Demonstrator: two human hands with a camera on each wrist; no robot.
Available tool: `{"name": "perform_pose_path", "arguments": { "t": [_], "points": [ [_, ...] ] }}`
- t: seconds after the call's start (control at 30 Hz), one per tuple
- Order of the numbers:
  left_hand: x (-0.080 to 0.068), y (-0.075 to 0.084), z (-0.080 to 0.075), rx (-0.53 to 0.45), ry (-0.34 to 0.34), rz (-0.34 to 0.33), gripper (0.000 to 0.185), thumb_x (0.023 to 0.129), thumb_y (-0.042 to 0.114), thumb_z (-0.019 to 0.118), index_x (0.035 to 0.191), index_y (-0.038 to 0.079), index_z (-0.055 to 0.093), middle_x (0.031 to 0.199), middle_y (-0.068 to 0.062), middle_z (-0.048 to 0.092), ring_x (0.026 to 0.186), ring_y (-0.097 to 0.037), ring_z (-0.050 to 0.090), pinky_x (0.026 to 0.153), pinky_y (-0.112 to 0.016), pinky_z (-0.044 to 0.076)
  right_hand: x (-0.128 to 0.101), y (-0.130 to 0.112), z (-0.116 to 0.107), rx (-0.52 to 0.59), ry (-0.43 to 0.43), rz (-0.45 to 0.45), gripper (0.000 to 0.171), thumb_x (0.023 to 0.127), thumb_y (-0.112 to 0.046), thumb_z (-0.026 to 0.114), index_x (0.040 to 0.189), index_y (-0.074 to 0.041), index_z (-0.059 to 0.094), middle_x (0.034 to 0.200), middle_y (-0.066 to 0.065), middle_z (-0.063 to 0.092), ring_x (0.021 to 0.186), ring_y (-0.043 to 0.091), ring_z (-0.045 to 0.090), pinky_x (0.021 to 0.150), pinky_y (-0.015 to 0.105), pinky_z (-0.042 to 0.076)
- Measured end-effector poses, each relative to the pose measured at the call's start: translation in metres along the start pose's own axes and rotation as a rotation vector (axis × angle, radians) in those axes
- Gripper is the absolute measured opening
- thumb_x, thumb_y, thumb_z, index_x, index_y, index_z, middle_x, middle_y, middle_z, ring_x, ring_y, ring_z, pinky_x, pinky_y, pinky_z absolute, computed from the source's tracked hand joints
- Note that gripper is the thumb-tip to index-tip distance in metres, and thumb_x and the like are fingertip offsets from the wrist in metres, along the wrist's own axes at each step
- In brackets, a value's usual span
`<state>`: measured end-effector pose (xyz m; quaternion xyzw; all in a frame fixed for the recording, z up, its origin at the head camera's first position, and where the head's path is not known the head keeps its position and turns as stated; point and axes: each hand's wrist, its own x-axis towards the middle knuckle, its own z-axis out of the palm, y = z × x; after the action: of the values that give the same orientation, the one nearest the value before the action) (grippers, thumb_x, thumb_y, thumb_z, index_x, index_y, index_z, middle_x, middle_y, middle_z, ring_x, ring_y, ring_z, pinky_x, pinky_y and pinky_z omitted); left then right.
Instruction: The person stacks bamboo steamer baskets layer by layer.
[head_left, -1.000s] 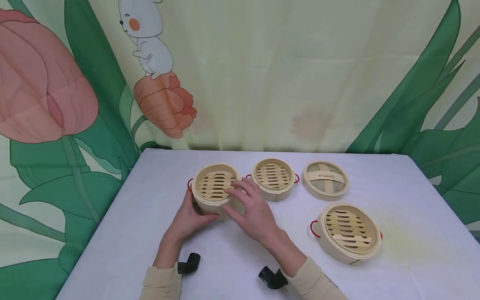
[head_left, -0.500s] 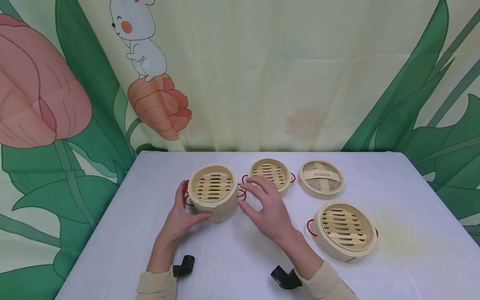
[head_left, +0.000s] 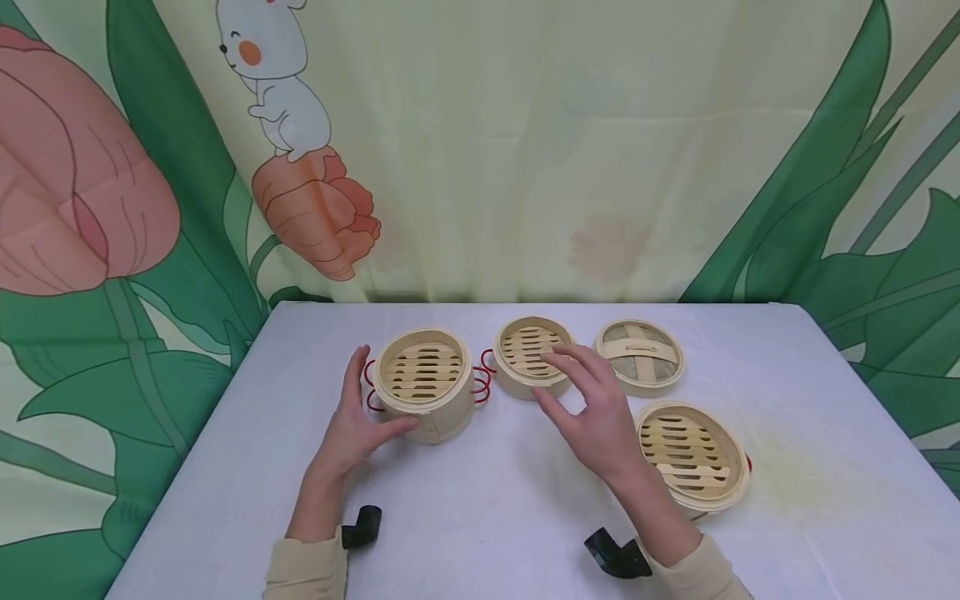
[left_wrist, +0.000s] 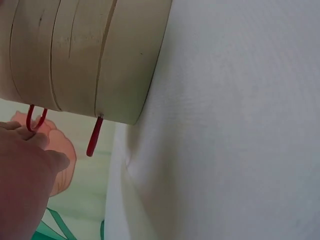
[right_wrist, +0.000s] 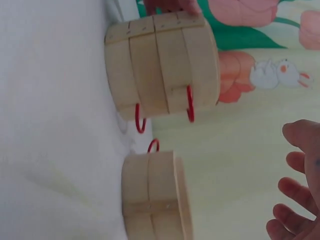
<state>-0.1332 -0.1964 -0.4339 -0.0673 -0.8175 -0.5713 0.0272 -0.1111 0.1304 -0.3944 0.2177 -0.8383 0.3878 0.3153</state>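
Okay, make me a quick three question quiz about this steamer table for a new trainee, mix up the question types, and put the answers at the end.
1. True or false: the left hand rests against the stacked steamer.
2. The right hand hovers above: A) the lid B) the small steamer tier C) the large tier.
3. Fill in: the steamers' wire handles are ___.

Key: 1 true; 2 B; 3 red.

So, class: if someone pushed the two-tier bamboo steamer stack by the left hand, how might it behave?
The stack looks stiff and probably light: thin bamboo walls, slatted floor. Pushed high up, the top tier might slide off, since the tiers seem only nested. The left hand touches its side.
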Motion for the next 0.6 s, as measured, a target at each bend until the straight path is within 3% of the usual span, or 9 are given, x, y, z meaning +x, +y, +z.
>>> {"name": "perform_pose_path", "arguments": {
  "t": [0.2, 0.37, 0.6],
  "points": [
    [0.002, 0.005, 0.003, -0.007, -0.008, 0.021, 0.127, 0.069, 0.015, 0.095, 0.162, 0.013, 0.008, 0.166, -0.010, 0.014, 0.151, -0.030, 0.009, 0.114, -0.064, 0.012, -0.005, 0.013, 0.002, -0.047, -0.052, 0.102, 0.046, 0.081, -0.007, 0.085, 0.124, -0.005, 0.069, 0.131, 0.016, 0.060, 0.125, 0.035, 0.051, 0.102, 0.054, 0.040],
    [0.001, 0.005, 0.004, -0.025, -0.011, 0.019, 0.128, 0.068, 0.015, 0.095, 0.162, 0.017, 0.009, 0.166, -0.008, 0.013, 0.152, -0.028, 0.005, 0.114, -0.066, 0.013, -0.009, 0.024, 0.011, -0.060, -0.101, 0.154, 0.047, 0.083, -0.008, 0.083, 0.127, -0.003, 0.066, 0.135, 0.017, 0.057, 0.131, 0.041, 0.047, 0.107, 0.055, 0.036],
    [0.003, 0.004, 0.005, -0.044, -0.028, 0.040, 0.124, 0.069, 0.014, 0.095, 0.162, 0.019, 0.012, 0.165, -0.006, 0.016, 0.151, -0.028, 0.011, 0.114, -0.064, 0.016, -0.011, 0.034, 0.018, -0.084, -0.170, 0.243, 0.049, 0.086, -0.011, 0.081, 0.131, -0.004, 0.064, 0.142, 0.021, 0.050, 0.137, 0.046, 0.038, 0.109, 0.058, 0.032]
  ]
}}
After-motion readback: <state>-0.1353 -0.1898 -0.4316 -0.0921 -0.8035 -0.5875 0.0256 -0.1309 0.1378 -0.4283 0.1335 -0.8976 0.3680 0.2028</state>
